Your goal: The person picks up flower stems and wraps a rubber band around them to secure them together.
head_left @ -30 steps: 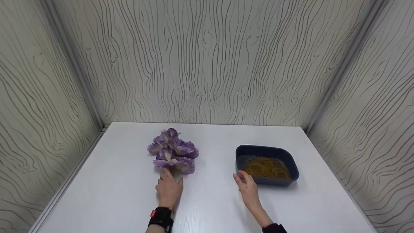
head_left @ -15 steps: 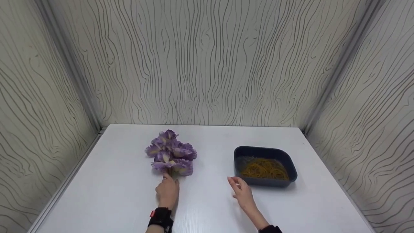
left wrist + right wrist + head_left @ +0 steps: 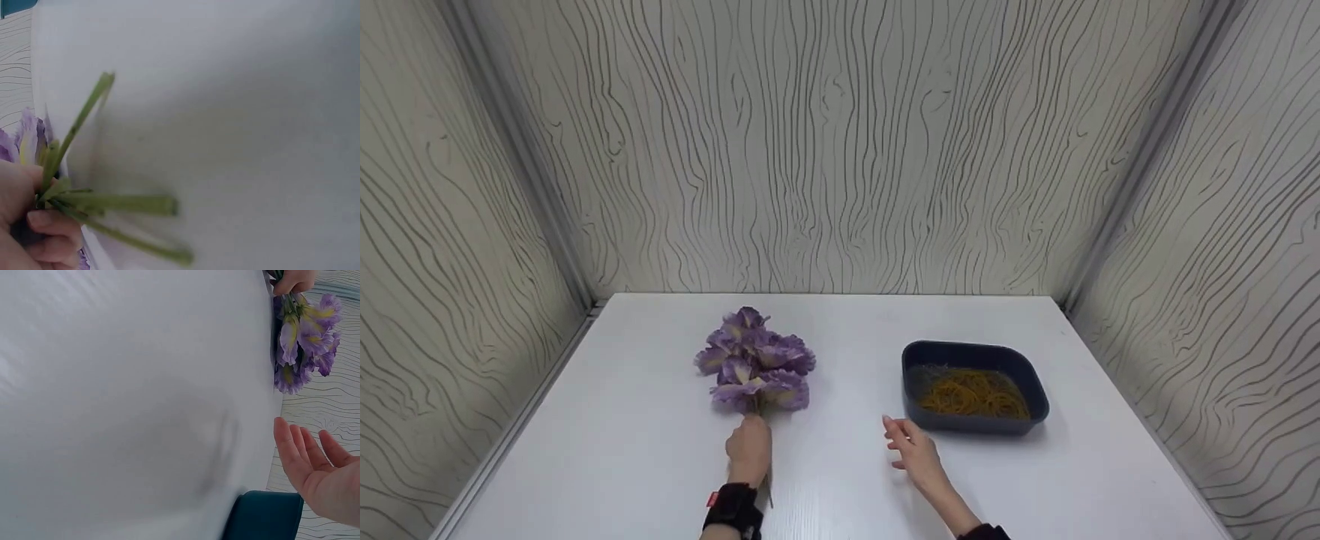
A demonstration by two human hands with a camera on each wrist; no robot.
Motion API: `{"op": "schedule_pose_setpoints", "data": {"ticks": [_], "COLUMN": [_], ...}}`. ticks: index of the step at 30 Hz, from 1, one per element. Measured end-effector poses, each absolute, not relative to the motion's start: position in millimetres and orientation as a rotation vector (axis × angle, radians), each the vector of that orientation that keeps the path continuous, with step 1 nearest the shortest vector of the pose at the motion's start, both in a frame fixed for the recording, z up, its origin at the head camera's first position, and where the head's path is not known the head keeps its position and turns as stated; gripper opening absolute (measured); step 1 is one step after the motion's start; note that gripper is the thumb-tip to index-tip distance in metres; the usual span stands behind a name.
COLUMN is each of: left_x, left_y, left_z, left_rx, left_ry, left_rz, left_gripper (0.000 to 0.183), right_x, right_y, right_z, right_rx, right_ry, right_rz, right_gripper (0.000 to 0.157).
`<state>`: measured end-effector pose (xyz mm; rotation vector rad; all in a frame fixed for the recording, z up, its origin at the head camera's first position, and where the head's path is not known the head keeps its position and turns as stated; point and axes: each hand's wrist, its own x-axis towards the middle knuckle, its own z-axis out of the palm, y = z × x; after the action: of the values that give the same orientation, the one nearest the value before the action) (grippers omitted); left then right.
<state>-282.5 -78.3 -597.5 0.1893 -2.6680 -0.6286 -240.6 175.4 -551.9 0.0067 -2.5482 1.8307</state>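
Note:
A bunch of purple flowers (image 3: 757,360) lies on the left half of the white table, blossoms toward the back. My left hand (image 3: 749,450) grips its stems just below the blossoms. In the left wrist view the green stems (image 3: 118,202) fan out from between the curled fingers and thumb. My right hand (image 3: 915,454) hovers over the table beside the near left corner of a dark blue tub (image 3: 975,426). Its fingers are loosely bent and hold nothing, as the right wrist view of the hand (image 3: 320,478) also shows.
Inside the tub lie many yellowish-brown rubber bands (image 3: 975,394). The white table (image 3: 840,495) is bounded by a patterned back wall (image 3: 825,150) and side walls of the same pattern.
My left hand has closed round the stems, its fingers curling in from an extended pose. The right hand has drawn slightly left and toward me, away from the tub's rim.

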Motion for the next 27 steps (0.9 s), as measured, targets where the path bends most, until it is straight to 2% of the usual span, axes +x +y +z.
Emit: {"op": "schedule_pose_setpoints", "data": {"ticks": [8, 27], "left_x": [-283, -279], "left_y": [-74, -43], "left_z": [-599, -564], "left_rx": [0.198, -0.016], "left_ry": [-2.639, -2.577], "left_rz": [-0.802, -0.891], "left_gripper": [0.011, 0.017], "right_x": [-239, -238], "right_y": [175, 163], "right_z": [-551, -549], "right_rx": [0.009, 0.016], "right_ry": [-2.554, -2.468], "right_rz": [1.884, 2.067], "right_gripper": [0.056, 0.056]}}
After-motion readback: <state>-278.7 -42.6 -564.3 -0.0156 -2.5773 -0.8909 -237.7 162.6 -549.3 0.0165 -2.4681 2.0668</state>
